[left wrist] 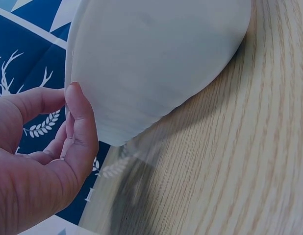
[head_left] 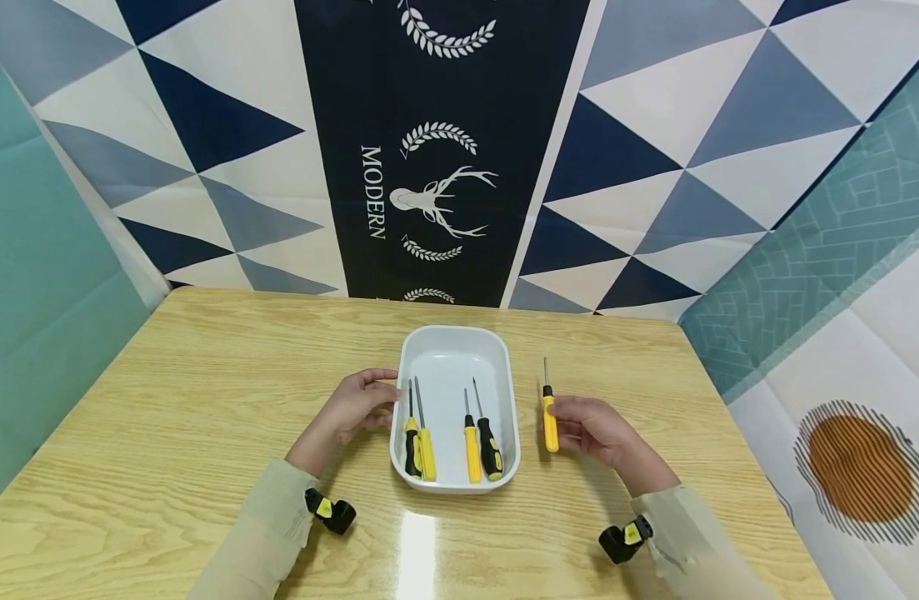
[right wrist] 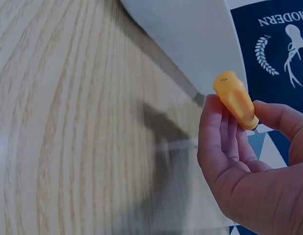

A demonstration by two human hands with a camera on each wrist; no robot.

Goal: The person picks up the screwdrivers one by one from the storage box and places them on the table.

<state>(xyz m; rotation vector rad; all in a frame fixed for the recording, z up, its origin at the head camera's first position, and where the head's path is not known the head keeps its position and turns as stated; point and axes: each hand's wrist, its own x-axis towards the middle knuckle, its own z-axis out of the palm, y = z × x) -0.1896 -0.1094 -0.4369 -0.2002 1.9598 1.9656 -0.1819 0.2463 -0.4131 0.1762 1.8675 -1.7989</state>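
A white rectangular tray (head_left: 446,387) with rounded corners stands on the table. Inside lie several screwdrivers: a black-and-yellow one (head_left: 412,454) and a yellow one (head_left: 427,460) along the left side, an orange-yellow one (head_left: 471,458) and a black one with yellow patches (head_left: 491,454) along the right. Thumb and fingers of my left hand (head_left: 362,404) pinch the tray's left rim, as the left wrist view shows. To the tray's right, my right hand (head_left: 592,429) grips an orange-yellow screwdriver (right wrist: 235,98) by its handle, shaft pointing away from me and apart from the tray.
The wood-grain table (head_left: 227,400) ends at a patterned cloth backdrop (head_left: 429,167) behind the tray. Patterned cloth also hangs at the right (head_left: 841,350), and a pale green surface (head_left: 47,275) borders the left. Each sleeve carries a small black wrist camera (head_left: 332,512).
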